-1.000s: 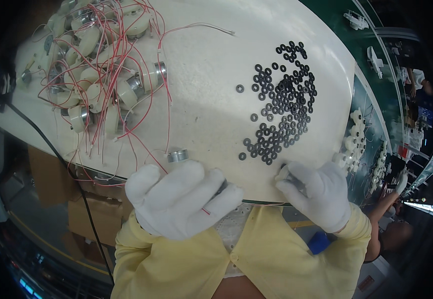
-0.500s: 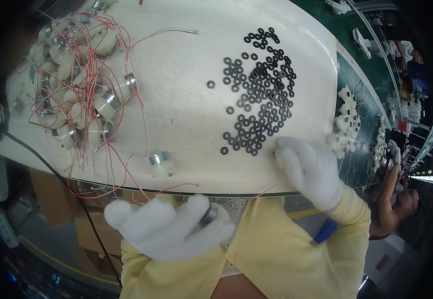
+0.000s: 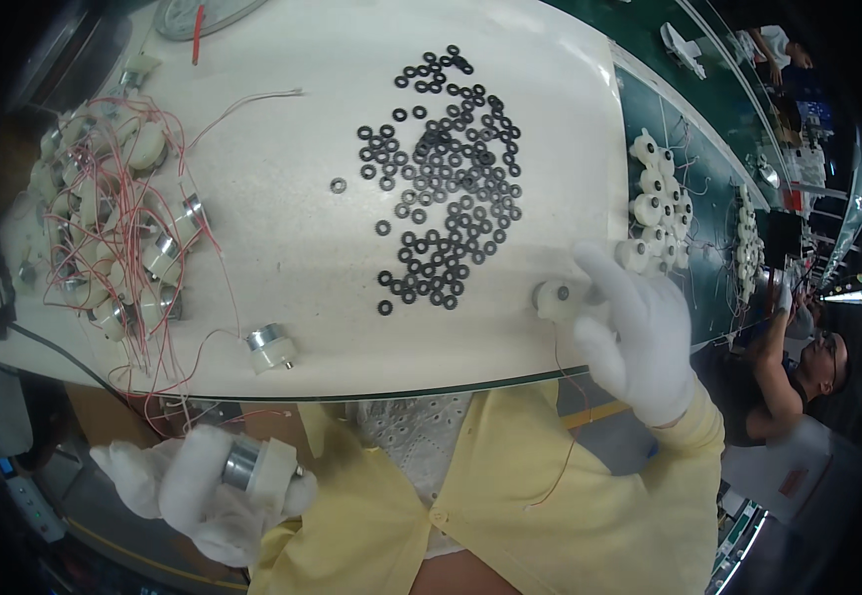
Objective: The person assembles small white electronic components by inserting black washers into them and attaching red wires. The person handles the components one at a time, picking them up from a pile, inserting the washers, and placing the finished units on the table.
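Note:
My gloved left hand (image 3: 208, 491) is in front of the table's near edge, its fingers closed around a small motor (image 3: 257, 471) with a silver can and a white plastic housing. My gloved right hand (image 3: 644, 337) hovers over the table's near right part, thumb and fingers apart. Just left of its fingertips a white motor (image 3: 554, 299) stands with a black ring on top, its red wire hanging over the edge. Many loose black rings (image 3: 451, 213) lie spread across the middle. A single motor (image 3: 270, 349) lies near the front edge.
A heap of motors with tangled red and white wires (image 3: 118, 218) covers the left side. Rows of white motors with black rings (image 3: 657, 203) stand on the green surface at right. A black cable (image 3: 54, 347) runs along the left edge. Another person (image 3: 783, 382) sits at far right.
The table has shifted left in view. A motor with a ring now shows beside my right hand, whose fingers have spread. My left hand has turned, exposing more of its motor.

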Tool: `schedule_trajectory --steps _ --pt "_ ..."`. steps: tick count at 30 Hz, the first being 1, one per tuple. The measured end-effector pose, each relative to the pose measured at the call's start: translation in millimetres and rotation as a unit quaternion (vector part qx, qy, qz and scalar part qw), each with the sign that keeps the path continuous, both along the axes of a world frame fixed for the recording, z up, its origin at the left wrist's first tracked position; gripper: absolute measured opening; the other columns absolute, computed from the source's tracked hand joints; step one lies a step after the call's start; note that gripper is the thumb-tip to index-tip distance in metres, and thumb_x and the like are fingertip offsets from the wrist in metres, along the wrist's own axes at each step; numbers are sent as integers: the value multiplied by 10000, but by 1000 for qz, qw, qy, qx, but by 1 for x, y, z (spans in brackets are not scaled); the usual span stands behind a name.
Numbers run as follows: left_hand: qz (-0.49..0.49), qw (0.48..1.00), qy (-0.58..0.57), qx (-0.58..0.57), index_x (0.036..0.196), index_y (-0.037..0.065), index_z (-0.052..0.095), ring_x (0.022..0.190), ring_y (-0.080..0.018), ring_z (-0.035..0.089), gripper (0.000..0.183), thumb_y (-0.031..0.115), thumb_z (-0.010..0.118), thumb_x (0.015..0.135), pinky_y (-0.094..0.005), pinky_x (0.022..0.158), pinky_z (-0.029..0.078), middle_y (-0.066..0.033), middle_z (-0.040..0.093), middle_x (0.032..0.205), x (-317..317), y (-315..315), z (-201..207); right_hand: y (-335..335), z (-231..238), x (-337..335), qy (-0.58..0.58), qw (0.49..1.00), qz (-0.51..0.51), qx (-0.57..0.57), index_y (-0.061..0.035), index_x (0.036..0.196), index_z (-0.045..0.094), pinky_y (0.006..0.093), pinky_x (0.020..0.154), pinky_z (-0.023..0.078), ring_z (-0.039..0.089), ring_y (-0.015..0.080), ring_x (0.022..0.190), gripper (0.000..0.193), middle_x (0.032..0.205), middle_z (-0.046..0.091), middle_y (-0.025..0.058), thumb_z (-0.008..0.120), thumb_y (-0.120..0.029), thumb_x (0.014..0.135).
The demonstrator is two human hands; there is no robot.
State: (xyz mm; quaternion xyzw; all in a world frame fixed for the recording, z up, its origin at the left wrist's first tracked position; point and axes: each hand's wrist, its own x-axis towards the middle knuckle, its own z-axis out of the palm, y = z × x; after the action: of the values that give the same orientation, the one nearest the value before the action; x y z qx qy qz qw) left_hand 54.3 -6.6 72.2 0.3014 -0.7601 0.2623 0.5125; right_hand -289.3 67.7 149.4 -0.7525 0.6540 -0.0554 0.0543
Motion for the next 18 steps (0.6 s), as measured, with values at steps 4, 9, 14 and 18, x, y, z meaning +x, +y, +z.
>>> schedule_trajectory --steps 4,9,14,18 --pt "-173 984 -40 19 663 157 569 1062 -416 587 344 329 494 951 -615 959 443 -108 639 878 -11 -10 4 -8 -9 7 7 999 15 28 -137 1170 670 355 602 430 598 229 570 454 672 614 25 768 -386 803" --pt "-101 957 -120 242 947 259 592 1018 -262 551 147 348 653 847 -456 914 380 26 602 982 -41 19 6 10 -1 -16 -57 997 45 30 -153 1085 675 334 595 406 603 199 580 371 691 627 -12 771 -305 760" --pt "-69 956 -130 253 1120 163 634 938 -327 574 289 256 629 846 -472 761 393 -39 596 931 -36 19 5 58 15 -69 -144 985 -86 47 -114 1123 676 331 627 439 610 221 617 442 747 663 -15 808 -211 713" --pt "-86 960 -123 237 1637 140 193 1047 -358 563 875 142 622 874 -546 864 421 -79 639 959 -31 14 -23 82 1 -105 -57 985 -158 -21 -97 1269 663 337 619 459 608 223 674 578 826 687 18 820 -121 713"
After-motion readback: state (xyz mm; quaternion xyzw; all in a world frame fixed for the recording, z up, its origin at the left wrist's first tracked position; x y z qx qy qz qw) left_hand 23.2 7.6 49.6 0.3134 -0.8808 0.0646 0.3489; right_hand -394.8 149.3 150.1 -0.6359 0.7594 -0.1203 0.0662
